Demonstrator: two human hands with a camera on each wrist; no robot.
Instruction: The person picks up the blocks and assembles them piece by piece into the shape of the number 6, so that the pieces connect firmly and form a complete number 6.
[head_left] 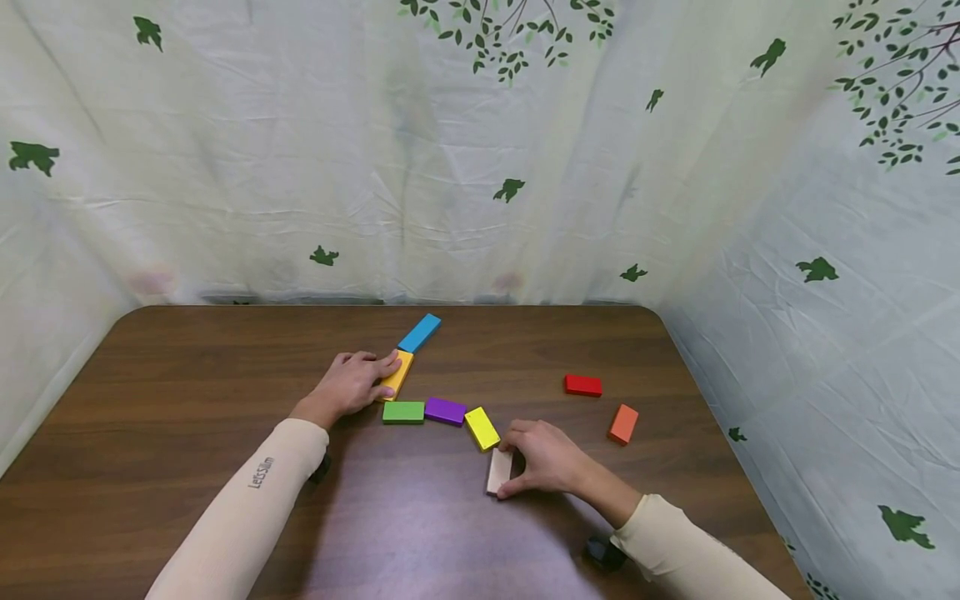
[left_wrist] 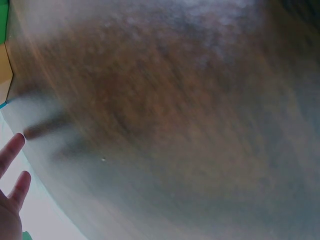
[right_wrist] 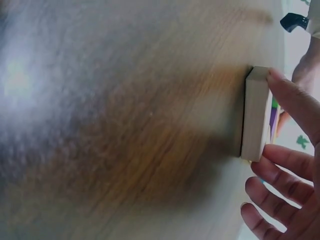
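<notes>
A bent row of flat coloured blocks lies on the table. My left hand holds the orange-yellow block between thumb and index finger, below the blue block. Beneath it lies the green block, followed rightward by the purple block and the tilted yellow block. With thumb and fingertips at its two ends, my right hand pinches a plain wooden block at the yellow one's lower corner. The left wrist view catches only two raised fingers and a sliver of blocks.
To the right of the row lie a red block and an orange block, apart from each other. The brown wooden table has rounded far corners. A pale curtain with green leaf and bird prints hangs behind it and along the sides.
</notes>
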